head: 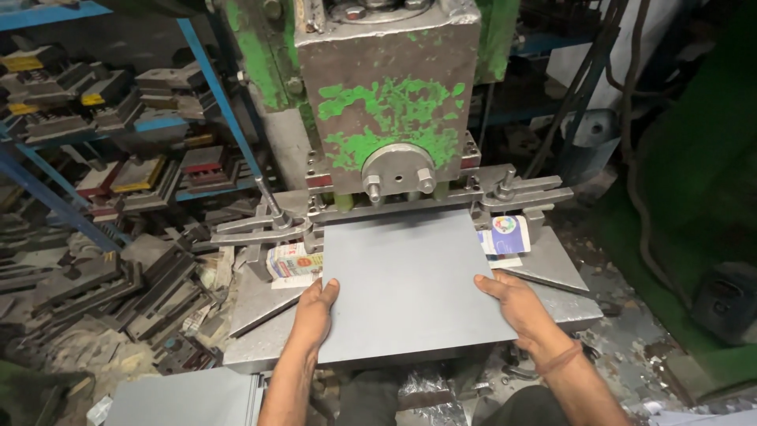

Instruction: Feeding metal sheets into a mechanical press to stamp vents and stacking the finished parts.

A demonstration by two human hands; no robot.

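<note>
A flat grey metal sheet lies on the bed of a press, its far edge under the press head, a grey block with flaking green paint. My left hand grips the sheet's left edge near the front corner. My right hand holds the right edge, fingers resting on top. Both forearms reach in from the bottom of the view.
Steel clamps flank the die. Printed paper scraps lie beside the sheet. Blue racks of dies and tooling fill the left. Another grey sheet sits lower left. Cables hang at right.
</note>
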